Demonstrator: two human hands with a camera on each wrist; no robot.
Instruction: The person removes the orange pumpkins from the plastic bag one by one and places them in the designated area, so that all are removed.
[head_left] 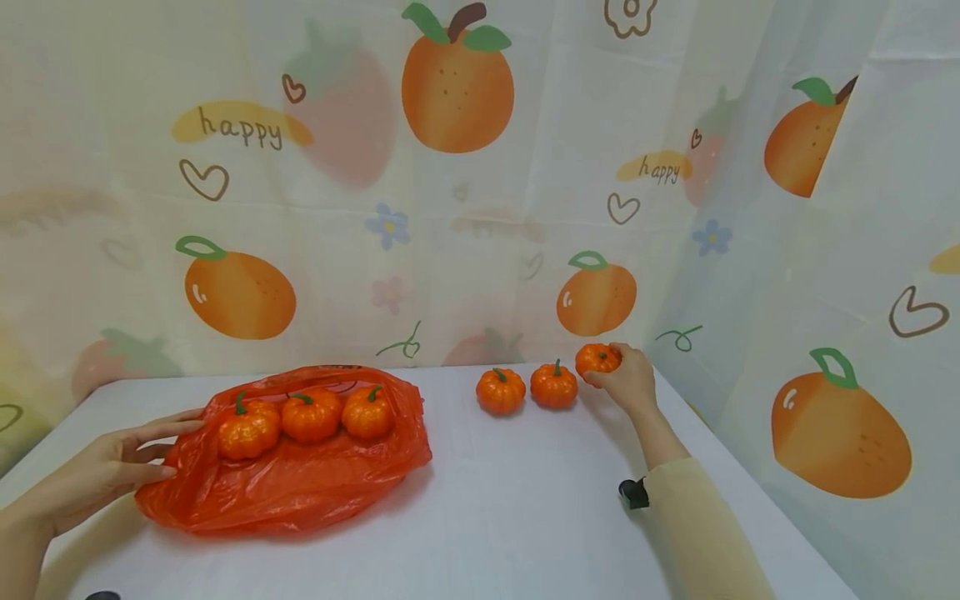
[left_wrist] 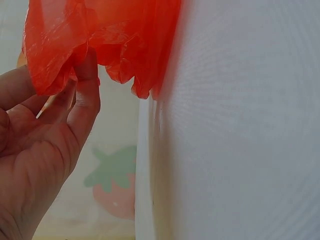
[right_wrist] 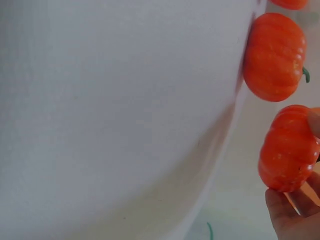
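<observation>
My right hand (head_left: 632, 380) grips a small orange pumpkin (head_left: 595, 358) at the far right of the table, thumb on one side and fingers on the other. In the right wrist view this pumpkin (right_wrist: 287, 150) hangs a little above the tabletop. Two more pumpkins with green stems, one nearer (head_left: 554, 386) and one farther left (head_left: 501, 392), stand beside it. At the left lies a red plastic bag (head_left: 300, 492), its mouth spread, with three pumpkins (head_left: 311, 414) in a row in it. My left hand (head_left: 112, 467) holds the bag's left edge between thumb and fingers.
A white cloth covers the table (head_left: 510, 500). Behind it and along the right side hangs a pale curtain (head_left: 480, 217) printed with fruit, hearts and flowers. A small black object (head_left: 634, 494) sits at my right cuff.
</observation>
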